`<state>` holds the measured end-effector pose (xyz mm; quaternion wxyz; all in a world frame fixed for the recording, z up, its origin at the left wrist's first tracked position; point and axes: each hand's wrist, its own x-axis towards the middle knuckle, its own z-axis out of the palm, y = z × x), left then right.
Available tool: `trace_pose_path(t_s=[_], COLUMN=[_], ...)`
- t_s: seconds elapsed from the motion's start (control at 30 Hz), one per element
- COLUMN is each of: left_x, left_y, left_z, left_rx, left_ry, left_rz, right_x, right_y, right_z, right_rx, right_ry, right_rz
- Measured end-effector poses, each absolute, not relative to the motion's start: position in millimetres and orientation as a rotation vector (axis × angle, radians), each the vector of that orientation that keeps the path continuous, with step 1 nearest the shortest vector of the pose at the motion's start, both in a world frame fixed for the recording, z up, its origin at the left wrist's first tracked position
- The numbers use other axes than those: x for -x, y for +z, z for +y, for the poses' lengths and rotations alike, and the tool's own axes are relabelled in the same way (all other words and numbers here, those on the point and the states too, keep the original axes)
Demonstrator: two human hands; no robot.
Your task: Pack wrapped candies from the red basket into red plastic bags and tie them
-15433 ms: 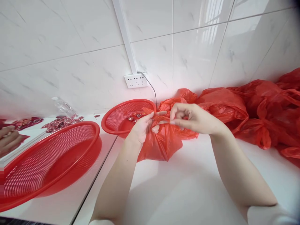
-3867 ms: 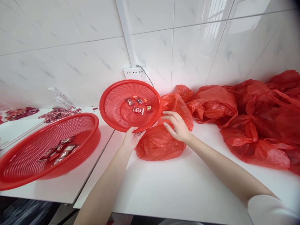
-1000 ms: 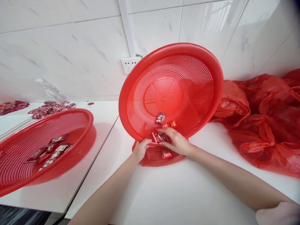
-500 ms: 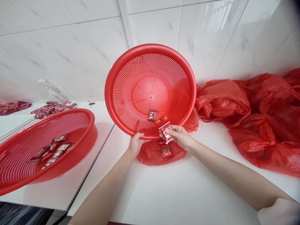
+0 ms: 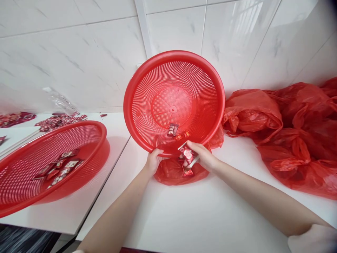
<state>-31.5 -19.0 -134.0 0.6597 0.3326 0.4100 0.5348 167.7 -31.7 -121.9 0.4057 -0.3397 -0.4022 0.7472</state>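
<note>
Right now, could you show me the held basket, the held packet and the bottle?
Held basket (image 5: 175, 100): head view, on its inner base.
Held packet (image 5: 187, 153): head view, on its printed front.
Bottle (image 5: 62, 101): head view, on its clear side.

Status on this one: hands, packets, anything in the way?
Left hand gripping tilted red basket at its lower edge. Right hand holding red packet over red bag. More packets inside basket. Basket hides part of bag.
</note>
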Motion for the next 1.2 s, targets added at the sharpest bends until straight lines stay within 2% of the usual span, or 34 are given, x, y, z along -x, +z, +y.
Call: trace_pose_path(t_s=[0.63,0.73,0.83,0.97,1.07,1.2], left_x=[30,31,33,39,42,42], left_y=[-135,-135,-134,-133,-131,-128], left_z=[-19,-19,-17,-10,-7,-9], left_rx=[-0.76,-0.77,-0.792,-0.747,-0.7,-0.695], left_ry=[1.263,1.289,1.329,1.367,1.4,1.397], left_rz=[0.92,0.931,0.916,0.909,0.925,0.924], right_x=[-170,-171,-176,-186,-190,-191], right_y=[-122,-126,-127,-122,-118,-115], right_z=[-33,-31,-30,-31,-31,-32], right_rx=[1.163,1.217,1.204,0.926,0.827,0.869], right_ry=[1.513,1.264,0.815,0.334,0.188,0.23], right_rz=[-1.417,-1.418,-1.452,-2.066,-2.375,-2.313])
